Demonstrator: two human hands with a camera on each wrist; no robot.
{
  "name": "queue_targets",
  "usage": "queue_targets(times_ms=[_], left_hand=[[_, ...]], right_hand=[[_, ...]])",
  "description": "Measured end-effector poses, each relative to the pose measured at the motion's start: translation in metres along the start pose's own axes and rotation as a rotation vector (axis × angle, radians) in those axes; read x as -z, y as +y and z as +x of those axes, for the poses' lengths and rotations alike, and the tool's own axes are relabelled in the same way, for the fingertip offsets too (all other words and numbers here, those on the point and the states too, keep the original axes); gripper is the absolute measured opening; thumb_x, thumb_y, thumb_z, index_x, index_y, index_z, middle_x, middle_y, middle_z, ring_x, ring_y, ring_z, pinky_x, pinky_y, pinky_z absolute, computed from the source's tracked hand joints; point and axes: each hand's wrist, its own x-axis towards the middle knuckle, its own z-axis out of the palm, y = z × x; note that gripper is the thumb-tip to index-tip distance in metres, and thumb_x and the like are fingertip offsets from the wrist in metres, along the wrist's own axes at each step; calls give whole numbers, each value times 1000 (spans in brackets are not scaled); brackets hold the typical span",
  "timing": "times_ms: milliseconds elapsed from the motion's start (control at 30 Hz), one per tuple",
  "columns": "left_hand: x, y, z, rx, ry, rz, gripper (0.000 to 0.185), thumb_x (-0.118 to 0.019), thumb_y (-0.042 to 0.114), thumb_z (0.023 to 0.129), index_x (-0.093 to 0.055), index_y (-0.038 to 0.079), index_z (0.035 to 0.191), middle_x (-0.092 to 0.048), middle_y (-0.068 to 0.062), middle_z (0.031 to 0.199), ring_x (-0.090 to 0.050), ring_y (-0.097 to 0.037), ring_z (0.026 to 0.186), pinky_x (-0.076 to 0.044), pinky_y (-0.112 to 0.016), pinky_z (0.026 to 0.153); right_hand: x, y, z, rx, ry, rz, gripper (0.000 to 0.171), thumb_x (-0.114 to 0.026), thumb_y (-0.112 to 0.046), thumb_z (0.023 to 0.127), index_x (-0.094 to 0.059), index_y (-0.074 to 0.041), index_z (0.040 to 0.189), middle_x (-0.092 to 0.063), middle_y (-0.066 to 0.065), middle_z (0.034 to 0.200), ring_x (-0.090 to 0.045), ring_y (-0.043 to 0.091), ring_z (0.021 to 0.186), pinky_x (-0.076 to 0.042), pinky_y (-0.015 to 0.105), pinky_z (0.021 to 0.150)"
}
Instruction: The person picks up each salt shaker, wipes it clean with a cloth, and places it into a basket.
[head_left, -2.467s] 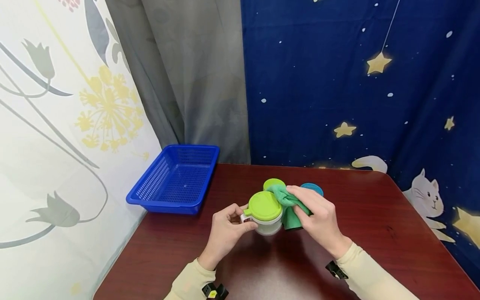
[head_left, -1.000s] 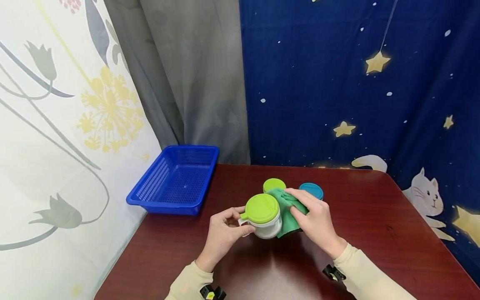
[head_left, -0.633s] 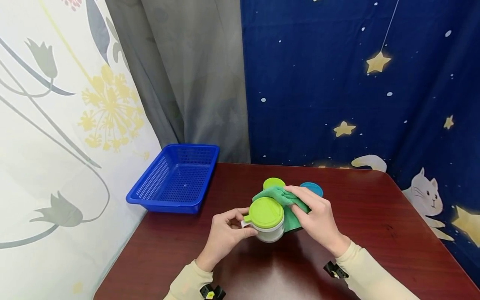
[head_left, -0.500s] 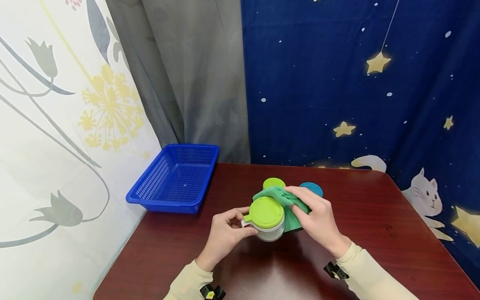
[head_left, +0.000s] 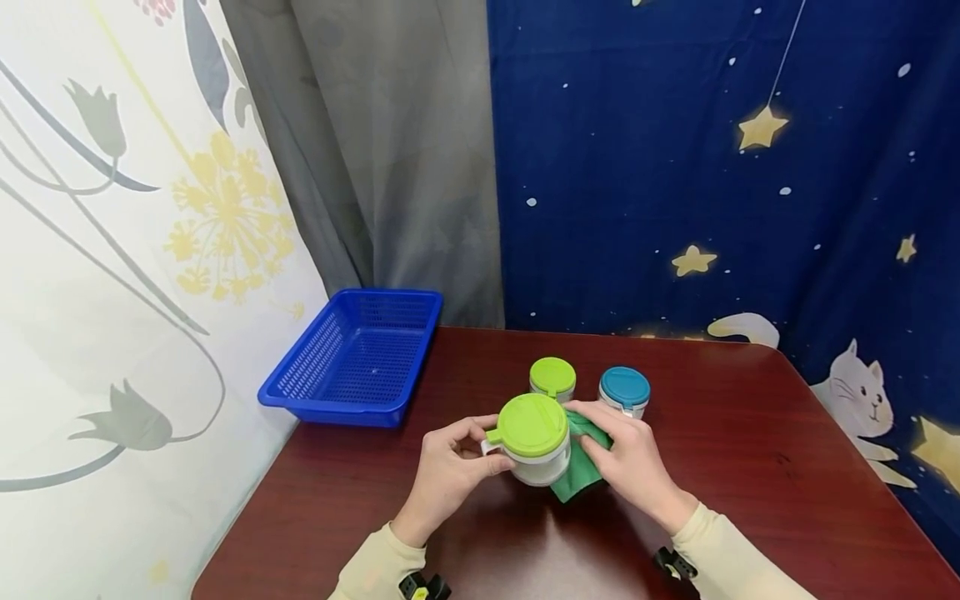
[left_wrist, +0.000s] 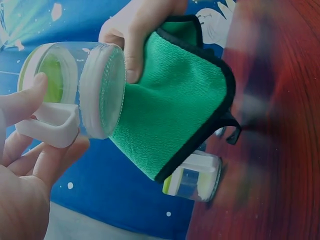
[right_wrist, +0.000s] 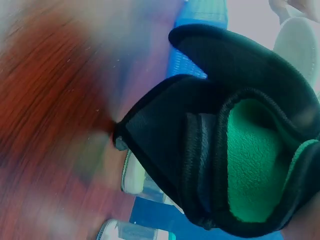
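A clear glass seasoning jar (head_left: 534,433) with a lime-green lid and white handle is held above the table. My left hand (head_left: 450,471) grips it by the handle, thumb against its side in the left wrist view. My right hand (head_left: 630,458) pinches a green cloth (head_left: 582,462) beside the jar's right side. Black edging runs round the cloth (left_wrist: 175,100), which hangs down in the left wrist view. The cloth's dark folds (right_wrist: 165,125) fill much of the right wrist view and hide the right fingers there.
Behind the hands stand another green-lidded jar (head_left: 552,377) and a blue-lidded jar (head_left: 625,388). A blue perforated basket (head_left: 352,358) sits at the table's back left. The dark red table (head_left: 757,433) meets curtains at the back.
My right hand has drawn the cloth from the held jar's far side to its right side, lower and nearer me. More of the two standing jars now shows. My left hand keeps its grip.
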Motion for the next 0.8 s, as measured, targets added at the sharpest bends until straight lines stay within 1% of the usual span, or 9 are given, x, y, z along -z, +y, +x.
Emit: queue_targets(times_ms=[100, 200, 267, 433, 533, 633, 800], left_hand=[[-1, 0, 0, 10, 4, -15, 29, -90, 6, 71, -63, 7, 82, -71, -7, 120, -73, -24, 83, -60, -34, 69], [-1, -1, 1, 2, 6, -15, 29, -90, 5, 72, -63, 7, 83, -70, -6, 122, -73, -24, 86, -60, -34, 70], [-1, -1, 1, -17, 1, -5, 29, -89, 4, 72, -62, 7, 83, -70, -7, 122, -73, -25, 88, -60, -35, 70], [0, -3, 2, -83, -11, 47, 29, -87, 0, 72, -61, 7, 83, -69, -9, 121, -72, -22, 91, -60, -35, 69], [1, -5, 3, -118, -15, 61, 31, -87, -3, 72, -59, 6, 82, -69, -11, 119, -71, -23, 94, -60, -37, 72], [1, -6, 4, -119, -19, 43, 31, -87, -4, 72, -59, 5, 81, -69, -12, 118, -70, -26, 98, -59, -40, 76], [0, -6, 3, -87, -20, 15, 27, -87, 1, 73, -64, 10, 84, -69, -7, 118, -70, -26, 100, -59, -40, 78]], right_hand=[[0, -1, 0, -25, 21, 40, 55, -76, 3, 82, -67, -25, 129, -67, -10, 124, -63, 12, 111, -48, 16, 90], [2, -3, 1, -64, 34, 83, 56, -76, 3, 83, -68, -28, 128, -67, -11, 122, -63, 12, 111, -50, 17, 88], [3, -5, 1, -94, 37, 110, 57, -76, 4, 82, -68, -30, 128, -68, -12, 121, -64, 12, 112, -51, 17, 86], [8, -10, 1, -151, 33, 172, 56, -76, 4, 83, -68, -30, 127, -68, -10, 122, -65, 13, 108, -53, 19, 80], [11, -12, 2, -166, 33, 197, 53, -76, 3, 84, -68, -29, 127, -68, -8, 123, -66, 13, 105, -53, 20, 80], [12, -12, 2, -168, 34, 207, 52, -76, 2, 85, -68, -28, 127, -68, -8, 124, -66, 14, 106, -53, 20, 81], [12, -11, 0, -172, 33, 210, 51, -76, 1, 85, -69, -28, 127, -68, -7, 123, -65, 14, 109, -53, 20, 81]])
